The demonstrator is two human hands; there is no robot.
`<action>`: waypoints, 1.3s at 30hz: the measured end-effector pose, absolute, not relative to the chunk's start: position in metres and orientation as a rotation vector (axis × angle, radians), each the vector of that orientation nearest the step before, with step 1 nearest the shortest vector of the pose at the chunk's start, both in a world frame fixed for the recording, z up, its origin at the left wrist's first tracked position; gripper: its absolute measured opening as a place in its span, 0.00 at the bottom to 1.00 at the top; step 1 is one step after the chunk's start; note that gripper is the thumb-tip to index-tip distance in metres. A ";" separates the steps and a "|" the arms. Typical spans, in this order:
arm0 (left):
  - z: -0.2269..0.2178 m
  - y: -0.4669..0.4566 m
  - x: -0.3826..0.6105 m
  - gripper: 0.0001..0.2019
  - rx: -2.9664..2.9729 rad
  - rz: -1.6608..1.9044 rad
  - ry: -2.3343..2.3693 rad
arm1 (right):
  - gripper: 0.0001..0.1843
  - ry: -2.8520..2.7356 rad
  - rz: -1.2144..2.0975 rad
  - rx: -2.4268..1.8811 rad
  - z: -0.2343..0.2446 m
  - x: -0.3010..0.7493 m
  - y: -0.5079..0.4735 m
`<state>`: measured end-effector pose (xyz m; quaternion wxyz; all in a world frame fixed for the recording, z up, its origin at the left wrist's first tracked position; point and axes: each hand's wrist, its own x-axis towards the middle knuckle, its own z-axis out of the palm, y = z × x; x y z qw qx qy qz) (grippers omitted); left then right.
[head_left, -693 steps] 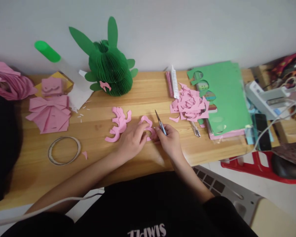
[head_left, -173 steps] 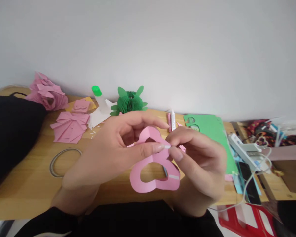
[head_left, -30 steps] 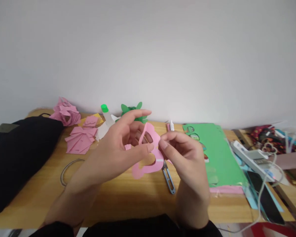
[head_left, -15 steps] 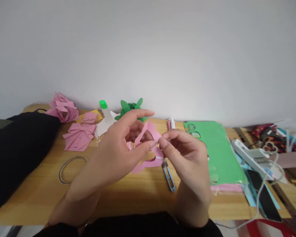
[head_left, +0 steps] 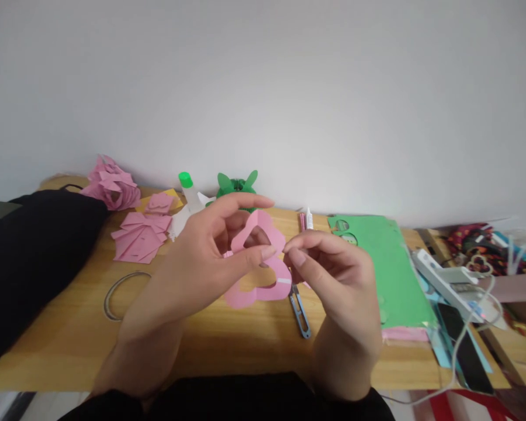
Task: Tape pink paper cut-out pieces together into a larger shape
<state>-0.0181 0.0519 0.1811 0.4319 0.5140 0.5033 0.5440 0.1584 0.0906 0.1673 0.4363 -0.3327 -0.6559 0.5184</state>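
Note:
A pink paper cutout (head_left: 242, 297) with scalloped outer edges and large holes hangs in front of me. My left hand (head_left: 201, 269) pinches it between thumb and fingers, its index finger stretched out above. Close to the paper's right edge, the thumb and index finger of my right hand (head_left: 339, 283) are pressed together. Whatever lies between those fingertips is too small to make out. A white strip shows on the cutout's lower right lobe. Below, between the hands, a pair of blue thread snips (head_left: 301, 318) rests on the wooden table (head_left: 241, 351).
Folded pink papers (head_left: 140, 237), a green-capped glue bottle (head_left: 190, 190) and a green paper figure (head_left: 237, 187) stand at the back left. Black cloth (head_left: 39, 257) covers the left side. Green sheets (head_left: 390, 263), a power strip (head_left: 449, 286) and a phone (head_left: 467, 351) lie on the right.
The pink cutout has turned to face me more flatly, so its holes show wider. My right fingertips have come slightly away from its right edge.

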 end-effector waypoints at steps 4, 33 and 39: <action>0.180 0.053 -0.020 0.16 1.241 1.509 1.313 | 0.04 -1.699 1.252 -0.852 0.171 0.158 0.092; 0.175 0.050 -0.012 0.33 1.114 1.472 1.098 | 0.04 -1.352 1.251 -0.879 0.161 0.144 0.091; 0.163 0.061 0.013 0.03 1.220 1.647 1.057 | 0.03 -1.225 1.387 -0.709 0.156 0.140 0.092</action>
